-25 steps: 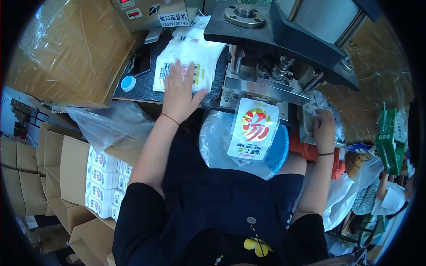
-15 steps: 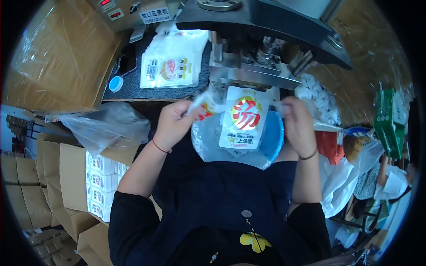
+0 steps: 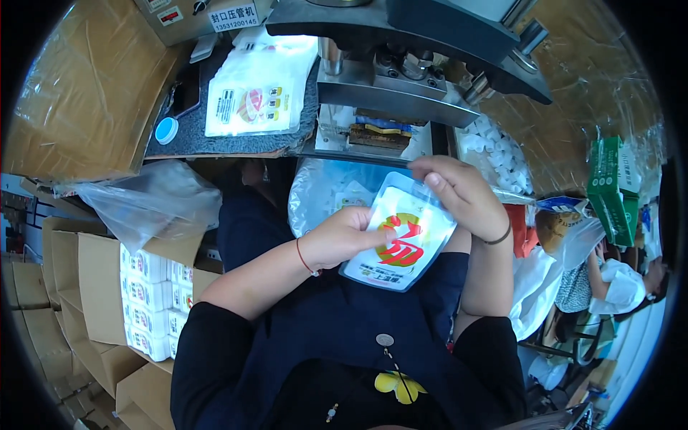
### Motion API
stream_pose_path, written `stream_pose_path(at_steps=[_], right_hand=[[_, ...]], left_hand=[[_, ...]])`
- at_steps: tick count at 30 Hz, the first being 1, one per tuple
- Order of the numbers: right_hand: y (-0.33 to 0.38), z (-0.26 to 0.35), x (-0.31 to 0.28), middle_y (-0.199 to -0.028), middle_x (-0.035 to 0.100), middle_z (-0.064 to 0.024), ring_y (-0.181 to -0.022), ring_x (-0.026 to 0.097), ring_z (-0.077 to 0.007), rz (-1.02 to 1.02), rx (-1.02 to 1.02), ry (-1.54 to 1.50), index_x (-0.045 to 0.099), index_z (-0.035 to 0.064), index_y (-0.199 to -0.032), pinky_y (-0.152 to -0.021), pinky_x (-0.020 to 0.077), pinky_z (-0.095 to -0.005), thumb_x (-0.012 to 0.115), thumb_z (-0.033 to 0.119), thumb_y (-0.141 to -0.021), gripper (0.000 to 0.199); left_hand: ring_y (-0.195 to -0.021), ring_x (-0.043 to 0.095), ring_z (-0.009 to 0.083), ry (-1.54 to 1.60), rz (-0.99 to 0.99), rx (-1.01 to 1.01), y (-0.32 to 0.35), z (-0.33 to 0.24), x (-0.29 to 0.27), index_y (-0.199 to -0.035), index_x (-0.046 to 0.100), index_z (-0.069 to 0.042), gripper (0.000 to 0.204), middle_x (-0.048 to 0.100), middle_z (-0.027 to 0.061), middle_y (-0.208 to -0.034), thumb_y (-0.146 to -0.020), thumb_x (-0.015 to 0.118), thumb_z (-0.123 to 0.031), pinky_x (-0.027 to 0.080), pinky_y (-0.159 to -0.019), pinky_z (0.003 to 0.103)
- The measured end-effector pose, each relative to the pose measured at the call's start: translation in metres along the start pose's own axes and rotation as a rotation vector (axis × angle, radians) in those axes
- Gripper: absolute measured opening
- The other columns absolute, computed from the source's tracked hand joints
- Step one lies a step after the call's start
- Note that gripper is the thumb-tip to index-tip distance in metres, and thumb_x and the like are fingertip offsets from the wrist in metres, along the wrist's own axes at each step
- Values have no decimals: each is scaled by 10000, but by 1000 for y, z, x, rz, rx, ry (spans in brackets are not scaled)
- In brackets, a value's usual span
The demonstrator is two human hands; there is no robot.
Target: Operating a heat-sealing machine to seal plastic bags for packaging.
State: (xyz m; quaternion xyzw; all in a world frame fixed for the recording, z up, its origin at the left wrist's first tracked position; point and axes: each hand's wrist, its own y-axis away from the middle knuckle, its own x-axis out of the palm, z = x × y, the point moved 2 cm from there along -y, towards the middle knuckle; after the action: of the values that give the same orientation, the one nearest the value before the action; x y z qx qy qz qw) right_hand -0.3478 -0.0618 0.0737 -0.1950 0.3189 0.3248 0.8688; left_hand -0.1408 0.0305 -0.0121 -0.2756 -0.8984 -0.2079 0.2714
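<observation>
A flat printed pouch [image 3: 398, 242], white with a light blue border and a red and yellow design, sits at the centre of the frame, tilted so its top corner points to the upper right. Both hands are clamped on it. The left hand [image 3: 342, 237] comes in from the lower left and pinches the pouch's left edge, its thumb lying over the printed face. The right hand [image 3: 462, 195] reaches from the right and grips the top edge, fingers curled over the rim. The pouch is held in the air in front of the person's dark shirt, just below the metal sealing machine [image 3: 401, 72] that fills the upper middle of the frame.

On the dark counter [image 3: 188, 136] at the upper left lies a stack of similar pouches [image 3: 256, 89], with a small blue cap [image 3: 166, 130] beside it. A clear plastic bag [image 3: 147, 204] hangs at the left, above an open cardboard box [image 3: 100, 301] packed with small white cartons [image 3: 149, 294]. A green box [image 3: 609, 186] stands at the right edge.
</observation>
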Motion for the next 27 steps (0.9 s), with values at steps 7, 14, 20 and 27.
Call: stream_pose_path(at_steps=[7, 14, 20, 27], right_hand=[[3, -76, -35, -1211, 609, -203, -1038, 622, -398, -295, 326, 667, 651, 67, -1151, -871, 509, -434, 623, 44, -862, 291], [15, -108, -25, -1185, 593, -187, -1030, 609, -386, -446, 342, 503, 647, 46, -1116, -881, 499, -415, 628, 15, -858, 261], [19, -103, -22, -1106, 620, -180, -966, 635, -371, -648, 135, 531, 633, 10, -1097, -847, 526, -393, 636, 25, -872, 226], [30, -71, -20, -885, 571, -33, -753, 532, -108, -879, 294, 41, 612, 11, -1063, -666, 457, -243, 666, 57, -921, 159]], left_hand=[[-1017, 697, 198, 44, -206, 83, -20, -40, -35, -1216, 617, 53, 328, 696, 141, -1158, -894, 653, -3, 564, -914, 356], [-970, 667, 219, -253, -463, 204, -27, -56, -66, -1254, 535, 36, 412, 647, 138, -1158, -897, 695, -95, 556, -868, 360], [-1326, 419, 440, -1999, -1165, 508, 39, -124, -119, -1431, 411, -21, 668, 380, 297, -1454, -867, 704, -229, 347, -1096, 516], [-956, 695, 265, -1072, -841, 637, 72, -74, -111, -1184, 644, 23, 233, 711, 157, -1055, -994, 553, -78, 535, -865, 331]])
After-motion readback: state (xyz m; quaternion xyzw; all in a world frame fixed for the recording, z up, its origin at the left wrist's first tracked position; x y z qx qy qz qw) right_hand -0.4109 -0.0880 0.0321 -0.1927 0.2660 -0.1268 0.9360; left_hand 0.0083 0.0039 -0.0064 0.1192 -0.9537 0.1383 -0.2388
